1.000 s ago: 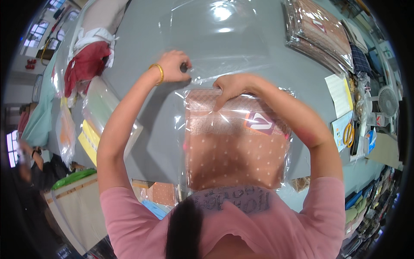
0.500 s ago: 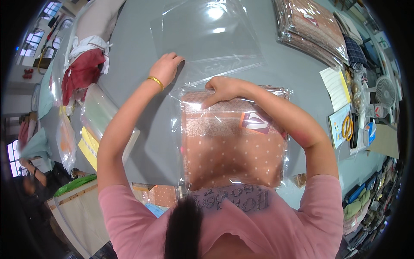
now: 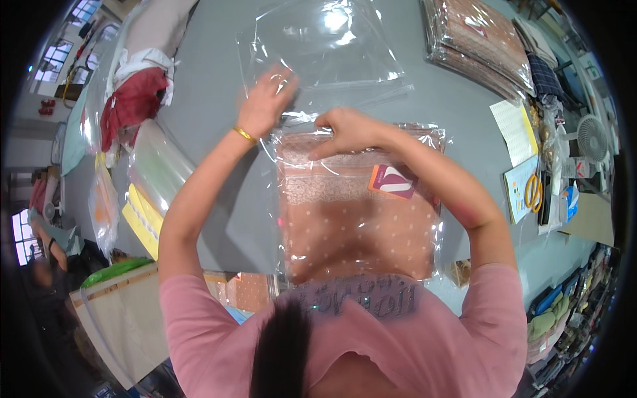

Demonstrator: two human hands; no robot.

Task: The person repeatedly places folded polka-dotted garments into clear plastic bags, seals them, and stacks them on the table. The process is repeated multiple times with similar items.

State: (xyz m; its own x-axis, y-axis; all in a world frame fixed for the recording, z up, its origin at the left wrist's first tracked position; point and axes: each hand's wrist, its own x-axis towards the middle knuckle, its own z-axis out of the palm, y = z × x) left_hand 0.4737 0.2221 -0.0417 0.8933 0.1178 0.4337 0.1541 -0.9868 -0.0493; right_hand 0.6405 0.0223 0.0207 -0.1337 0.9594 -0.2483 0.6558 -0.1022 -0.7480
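A folded orange-brown cloth with white dots (image 3: 352, 229) lies in a clear plastic bag in front of me, a purple-and-orange label (image 3: 393, 182) showing near its upper right. My right hand (image 3: 350, 131) is closed around the far edge of this bagged cloth, thumb on top; its other fingertips are partly hidden. My left hand (image 3: 267, 103), with a gold bracelet (image 3: 245, 134) at the wrist, is smeared by motion. It hovers at the near left corner of some flat clear plastic bags (image 3: 318, 56) beyond the cloth; whether it grips one is unclear.
More bagged brown cloths (image 3: 474, 43) are stacked at the far right. Along the right edge are orange-handled scissors (image 3: 533, 193), papers (image 3: 513, 132) and a small fan (image 3: 592, 136). Red cloth (image 3: 136, 99) and plastic sheets (image 3: 159, 159) lie left. Another person (image 3: 53, 255) is at far left.
My left hand has moved right and slightly away from me, over the clear bags' corner, which now look shifted and creased. My right hand stays on the bagged cloth.
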